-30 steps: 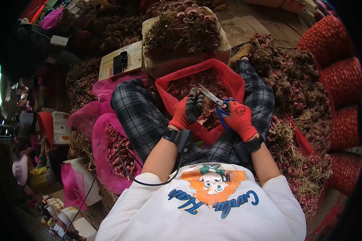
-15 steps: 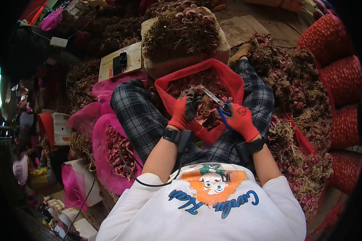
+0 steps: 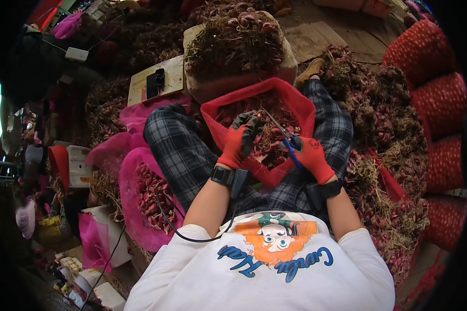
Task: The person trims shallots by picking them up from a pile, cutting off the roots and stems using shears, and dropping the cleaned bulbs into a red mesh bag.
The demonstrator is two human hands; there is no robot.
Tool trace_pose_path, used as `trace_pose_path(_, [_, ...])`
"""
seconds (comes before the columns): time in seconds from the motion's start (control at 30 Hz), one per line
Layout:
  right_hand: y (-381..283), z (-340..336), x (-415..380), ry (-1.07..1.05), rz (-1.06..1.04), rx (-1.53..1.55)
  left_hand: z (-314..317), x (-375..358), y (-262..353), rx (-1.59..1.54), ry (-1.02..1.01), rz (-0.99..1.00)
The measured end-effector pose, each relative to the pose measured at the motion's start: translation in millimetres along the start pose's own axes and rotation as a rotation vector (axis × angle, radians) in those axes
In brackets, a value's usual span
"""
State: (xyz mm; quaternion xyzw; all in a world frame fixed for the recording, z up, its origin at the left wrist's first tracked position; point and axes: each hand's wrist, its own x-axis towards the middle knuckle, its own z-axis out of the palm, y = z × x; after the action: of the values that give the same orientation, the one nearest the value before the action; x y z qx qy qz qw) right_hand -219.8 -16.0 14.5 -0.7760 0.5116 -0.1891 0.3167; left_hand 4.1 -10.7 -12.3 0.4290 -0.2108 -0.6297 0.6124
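My left hand (image 3: 240, 137), in a red glove with dark fingertips, is closed in a pinch. A small reddish bit, which looks like a shallot (image 3: 258, 112), shows at its fingertips, mostly hidden. My right hand (image 3: 312, 158), in a red glove, grips blue-handled scissors (image 3: 276, 124), whose blades point toward the left fingertips and look nearly closed. Below both hands, between my legs, lies an open red mesh bag (image 3: 211, 115) with shallots (image 3: 275, 106) inside.
Shallots with dry stalks (image 3: 373, 103) are heaped on my right. A block topped with shallots (image 3: 213, 85) stands ahead, beside a board (image 3: 135, 88) holding a black device. Pink mesh bags (image 3: 127, 192) lie left; full red sacks (image 3: 441, 103) line the right. A cable (image 3: 192, 239) crosses my left arm.
The scissor blades have come closer together and their tips have shifted slightly. My left hand has turned a little, with its fingers still pinched. My right hand has barely moved.
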Motion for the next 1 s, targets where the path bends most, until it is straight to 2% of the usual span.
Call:
trace_pose_path(0.2, [-17, -15, -8, -0.118, -0.033, 0.184, -10, 6, -5, -0.171, -0.123, 0.064])
trace_pose_path(0.37, [-13, -13, -6, -0.131, 0.032, 0.138, -1, -3, 5, -0.004, -0.13, 0.016])
trace_pose_path(0.47, [-16, -15, -6, -0.143, 0.056, 0.105, -2, -6, 7, -0.083, -0.15, 0.028])
trace_pose_path(0.57, [-14, -14, -5, -0.142, 0.065, 0.069, -7, -4, 12, -0.168, -0.28, 0.007])
trace_pose_path(0.67, [-3, -10, -5, -0.112, 0.036, 0.052, 0, -6, 12, -0.064, -0.194, 0.05])
trace_pose_path(0.77, [-7, -11, -7, -0.07, 0.006, 0.012, -24, 8, 0, -0.385, -0.507, -0.032])
trace_pose_path(0.87, [-19, -18, -9, 0.01, -0.045, -0.058, -7, 2, 1, -0.254, -0.157, -0.06])
trace_pose_path(1.0, [-13, -13, -7, 0.086, -0.117, -0.103, -11, 2, -3, -0.396, -0.119, -0.2])
